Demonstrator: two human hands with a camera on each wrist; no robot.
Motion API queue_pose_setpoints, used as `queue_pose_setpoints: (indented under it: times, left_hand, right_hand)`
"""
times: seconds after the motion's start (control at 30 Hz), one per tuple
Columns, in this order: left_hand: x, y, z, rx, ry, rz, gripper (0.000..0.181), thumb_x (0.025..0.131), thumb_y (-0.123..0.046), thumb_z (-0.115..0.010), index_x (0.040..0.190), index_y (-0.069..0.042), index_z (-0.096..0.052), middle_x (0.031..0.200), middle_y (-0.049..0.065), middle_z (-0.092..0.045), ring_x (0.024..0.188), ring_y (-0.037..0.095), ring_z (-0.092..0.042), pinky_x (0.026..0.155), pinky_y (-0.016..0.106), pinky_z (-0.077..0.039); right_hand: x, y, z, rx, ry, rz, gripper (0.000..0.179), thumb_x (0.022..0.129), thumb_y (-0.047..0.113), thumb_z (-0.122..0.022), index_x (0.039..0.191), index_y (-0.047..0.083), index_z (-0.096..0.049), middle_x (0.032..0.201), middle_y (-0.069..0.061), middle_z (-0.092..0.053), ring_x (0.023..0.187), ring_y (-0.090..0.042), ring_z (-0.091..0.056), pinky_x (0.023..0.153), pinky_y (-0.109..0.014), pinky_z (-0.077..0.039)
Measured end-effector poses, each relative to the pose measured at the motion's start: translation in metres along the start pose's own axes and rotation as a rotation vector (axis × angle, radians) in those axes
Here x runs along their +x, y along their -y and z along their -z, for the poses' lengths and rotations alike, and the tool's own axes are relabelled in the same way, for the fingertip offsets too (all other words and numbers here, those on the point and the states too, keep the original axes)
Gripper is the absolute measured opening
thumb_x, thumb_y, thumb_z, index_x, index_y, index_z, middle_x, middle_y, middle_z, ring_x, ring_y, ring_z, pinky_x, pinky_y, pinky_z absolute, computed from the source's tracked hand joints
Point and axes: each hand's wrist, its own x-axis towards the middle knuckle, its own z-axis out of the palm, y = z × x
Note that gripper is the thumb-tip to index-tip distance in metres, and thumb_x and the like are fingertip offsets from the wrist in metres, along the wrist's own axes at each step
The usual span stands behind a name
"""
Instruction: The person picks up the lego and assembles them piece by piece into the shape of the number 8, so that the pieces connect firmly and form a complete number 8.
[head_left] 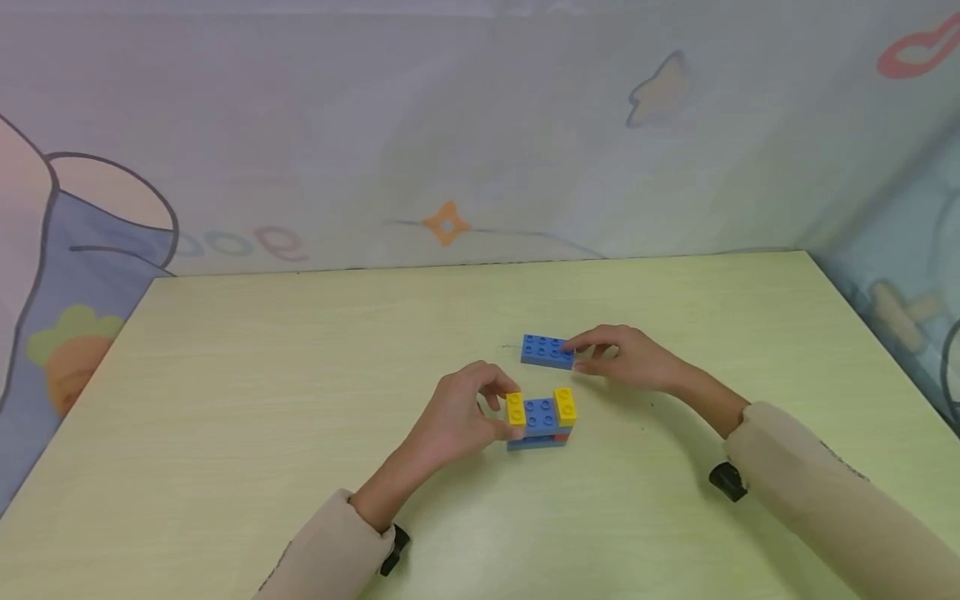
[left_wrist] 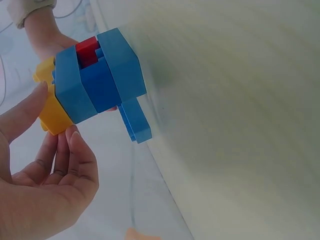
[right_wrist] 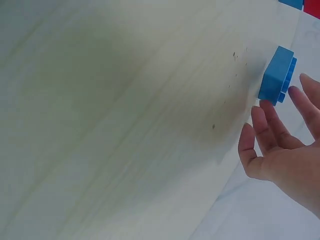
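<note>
A small stack of toy building bricks (head_left: 540,417) stands on the table. Two yellow bricks, a left one (head_left: 515,410) and a right one (head_left: 566,407), cap its ends. Blue layers lie below them, and a red brick (left_wrist: 87,52) shows between those layers in the left wrist view. My left hand (head_left: 459,417) pinches the left yellow brick, thumb on the near end and fingers at the far end. Beyond the stack lies a loose blue brick (head_left: 546,352), studs up. My right hand (head_left: 633,358) reaches its right end, fingers loosely bent and fingertips right at the edge.
The pale wood-look table (head_left: 262,400) runs back to a printed cloth backdrop (head_left: 337,125). A patterned side cloth (head_left: 915,208) hangs at the right. Small dark specks (right_wrist: 213,126) mark the tabletop by the right hand.
</note>
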Motion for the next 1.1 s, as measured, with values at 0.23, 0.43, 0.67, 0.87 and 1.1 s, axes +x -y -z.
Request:
queue_pose_setpoints:
  times: [0.23, 0.43, 0.67, 0.87, 1.1]
  left_hand:
    - [0.000, 0.000, 0.000, -0.007, 0.004, 0.010, 0.032, 0.068, -0.008, -0.080, 0.096, -0.006, -0.064, 0.088, -0.001, -0.057, 0.078, 0.018, -0.052, 0.059, 0.026, -0.043]
    - [0.001, 0.000, -0.001, -0.010, 0.010, 0.007, 0.032, 0.068, -0.008, -0.080, 0.096, -0.005, -0.063, 0.087, -0.001, -0.057, 0.078, 0.019, -0.052, 0.059, 0.025, -0.043]
    - [0.001, 0.000, -0.001, 0.000, 0.006, -0.001, 0.032, 0.068, -0.008, -0.080, 0.096, -0.005, -0.064, 0.088, -0.001, -0.057, 0.078, 0.020, -0.053, 0.061, 0.026, -0.043]
    - [0.000, -0.001, 0.000, 0.006, 0.005, -0.001, 0.032, 0.068, -0.007, -0.080, 0.096, -0.005, -0.064, 0.087, -0.001, -0.057, 0.078, 0.018, -0.052, 0.062, 0.026, -0.043]
    - [0.000, 0.000, 0.001, 0.010, 0.004, 0.005, 0.032, 0.068, -0.006, -0.080, 0.096, -0.005, -0.063, 0.088, -0.001, -0.057, 0.077, 0.018, -0.052, 0.063, 0.026, -0.043]
  right_hand:
    - [0.006, -0.003, 0.001, 0.012, -0.068, -0.033, 0.037, 0.086, 0.013, -0.063, 0.120, 0.000, -0.056, 0.108, -0.014, -0.060, 0.090, -0.025, -0.055, 0.073, -0.033, -0.045]
    - [0.014, -0.006, -0.006, 0.000, -0.053, -0.078, 0.043, 0.083, 0.014, -0.068, 0.120, -0.002, -0.055, 0.110, -0.015, -0.059, 0.090, -0.025, -0.052, 0.074, -0.031, -0.044]
    - [0.015, -0.003, -0.010, -0.050, -0.072, -0.078, 0.036, 0.081, 0.011, -0.068, 0.114, -0.003, -0.059, 0.108, -0.014, -0.060, 0.087, -0.024, -0.050, 0.070, -0.031, -0.043]
    - [0.007, -0.001, -0.007, -0.073, -0.088, -0.054, 0.033, 0.080, 0.011, -0.070, 0.109, -0.002, -0.062, 0.103, -0.012, -0.062, 0.084, -0.022, -0.051, 0.069, -0.031, -0.042]
    - [-0.005, 0.010, 0.007, -0.025, -0.110, 0.015, 0.031, 0.079, 0.009, -0.071, 0.107, -0.001, -0.064, 0.097, -0.009, -0.063, 0.081, -0.020, -0.053, 0.061, -0.029, -0.045]
